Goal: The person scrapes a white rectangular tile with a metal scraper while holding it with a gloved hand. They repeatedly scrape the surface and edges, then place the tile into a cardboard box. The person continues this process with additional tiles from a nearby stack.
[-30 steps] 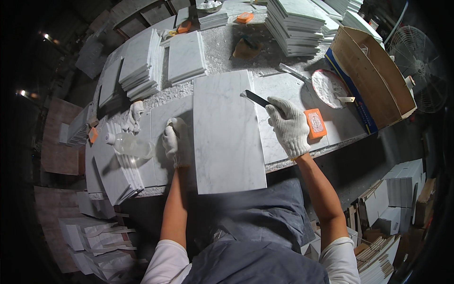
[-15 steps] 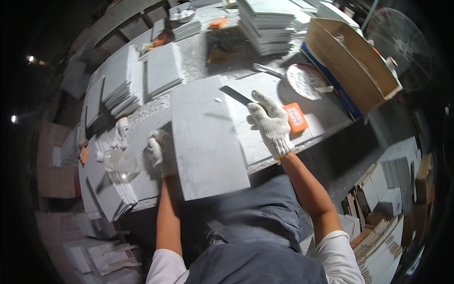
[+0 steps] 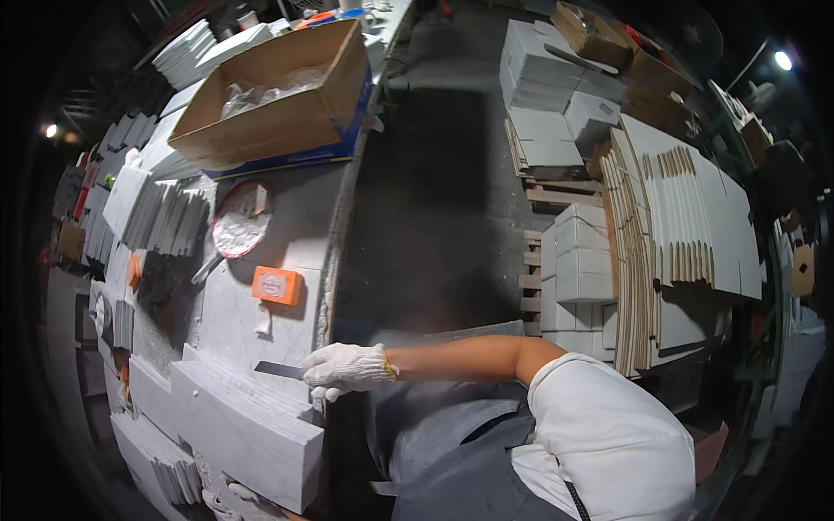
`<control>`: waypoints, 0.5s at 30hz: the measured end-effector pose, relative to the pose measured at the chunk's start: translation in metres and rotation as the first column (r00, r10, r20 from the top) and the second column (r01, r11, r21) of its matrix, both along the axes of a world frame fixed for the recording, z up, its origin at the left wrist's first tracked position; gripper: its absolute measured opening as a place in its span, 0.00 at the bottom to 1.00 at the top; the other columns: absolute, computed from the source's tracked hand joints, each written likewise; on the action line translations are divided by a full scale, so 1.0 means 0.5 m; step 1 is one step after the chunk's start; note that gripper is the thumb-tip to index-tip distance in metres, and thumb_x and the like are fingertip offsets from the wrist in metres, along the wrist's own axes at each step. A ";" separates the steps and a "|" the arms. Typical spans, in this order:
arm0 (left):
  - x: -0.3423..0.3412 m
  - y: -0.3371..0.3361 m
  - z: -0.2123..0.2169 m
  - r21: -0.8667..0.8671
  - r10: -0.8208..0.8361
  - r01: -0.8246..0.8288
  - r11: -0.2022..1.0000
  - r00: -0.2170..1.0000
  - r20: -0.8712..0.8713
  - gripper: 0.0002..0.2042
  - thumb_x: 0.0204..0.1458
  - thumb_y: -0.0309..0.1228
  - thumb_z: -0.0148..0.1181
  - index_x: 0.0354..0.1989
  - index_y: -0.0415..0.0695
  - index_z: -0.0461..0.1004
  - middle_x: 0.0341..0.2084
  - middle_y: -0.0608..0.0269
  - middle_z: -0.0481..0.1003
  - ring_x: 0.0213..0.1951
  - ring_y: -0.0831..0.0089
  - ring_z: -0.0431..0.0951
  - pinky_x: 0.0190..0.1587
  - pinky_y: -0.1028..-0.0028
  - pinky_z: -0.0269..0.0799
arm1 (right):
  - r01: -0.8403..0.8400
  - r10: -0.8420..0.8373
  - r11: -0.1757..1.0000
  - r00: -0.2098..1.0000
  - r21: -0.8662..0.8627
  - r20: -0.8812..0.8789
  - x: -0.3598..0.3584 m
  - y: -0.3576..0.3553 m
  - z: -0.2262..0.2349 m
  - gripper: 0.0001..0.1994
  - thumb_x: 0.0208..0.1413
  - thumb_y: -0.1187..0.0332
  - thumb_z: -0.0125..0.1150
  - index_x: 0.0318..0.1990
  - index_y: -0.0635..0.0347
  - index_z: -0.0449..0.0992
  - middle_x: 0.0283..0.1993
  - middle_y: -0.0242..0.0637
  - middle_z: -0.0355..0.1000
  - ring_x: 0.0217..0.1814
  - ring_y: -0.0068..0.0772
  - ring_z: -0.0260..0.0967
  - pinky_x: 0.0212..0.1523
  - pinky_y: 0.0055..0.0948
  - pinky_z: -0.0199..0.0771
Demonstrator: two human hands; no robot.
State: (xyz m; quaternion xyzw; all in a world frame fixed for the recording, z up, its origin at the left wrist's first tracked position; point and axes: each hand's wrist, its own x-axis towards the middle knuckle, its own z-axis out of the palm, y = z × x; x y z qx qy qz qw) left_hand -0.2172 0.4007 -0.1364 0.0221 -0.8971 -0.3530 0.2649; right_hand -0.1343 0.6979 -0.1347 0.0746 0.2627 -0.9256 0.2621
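My right hand (image 3: 343,369), in a white knitted glove, is closed around a flat dark metal blade (image 3: 278,370) that points left. Its handle end is hidden in the fingers. Just below and left of this hand is a pale grey-white marble tile (image 3: 234,425), its long edges streaked by motion. My left hand (image 3: 246,492), also gloved, shows only in part at the bottom, beside the tile's lower edge. Most of its fingers are hidden, so its grip is unclear. An orange box (image 3: 277,286) lies on the table beyond the right hand.
Farther off are a round dish of white paste (image 3: 241,227) and an open cardboard box (image 3: 269,95) holding clear plastic. Stacked tiles (image 3: 156,456) stand at left. Across the dark floor (image 3: 426,208), white cartons (image 3: 582,252) and bundled flat sheets (image 3: 682,208) sit near pallets.
The view has swung right, bringing the floor and cartons into sight. The blade stays in my right hand, now nearer the tile's edge. My left hand has become mostly hidden.
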 end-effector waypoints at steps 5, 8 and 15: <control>0.035 0.000 0.007 0.011 -0.004 0.004 1.000 0.999 0.032 0.28 0.62 0.51 0.57 0.62 0.43 0.72 0.55 0.50 0.75 0.55 0.55 0.75 0.58 0.57 0.73 | 0.000 0.001 0.999 1.000 -0.052 0.010 0.068 0.004 -0.095 0.20 0.69 0.70 0.57 0.64 0.71 0.67 0.36 0.30 0.66 0.34 0.20 0.67 0.31 0.21 0.72; 0.054 -0.023 0.018 0.013 0.026 -0.027 1.000 0.998 0.060 0.28 0.62 0.51 0.58 0.62 0.43 0.72 0.55 0.51 0.75 0.55 0.55 0.76 0.58 0.58 0.73 | 0.045 -0.033 0.987 0.996 -0.153 0.078 0.087 0.002 -0.146 0.19 0.68 0.71 0.57 0.62 0.72 0.67 0.35 0.30 0.65 0.32 0.19 0.64 0.29 0.19 0.69; 0.091 -0.075 0.035 0.046 0.105 -0.110 0.993 0.989 0.101 0.27 0.61 0.50 0.59 0.61 0.42 0.72 0.55 0.51 0.75 0.54 0.56 0.76 0.57 0.58 0.74 | 0.075 -0.063 0.963 0.997 -0.260 0.054 0.103 0.003 -0.185 0.10 0.70 0.64 0.60 0.43 0.60 0.69 0.32 0.28 0.63 0.31 0.19 0.60 0.27 0.19 0.65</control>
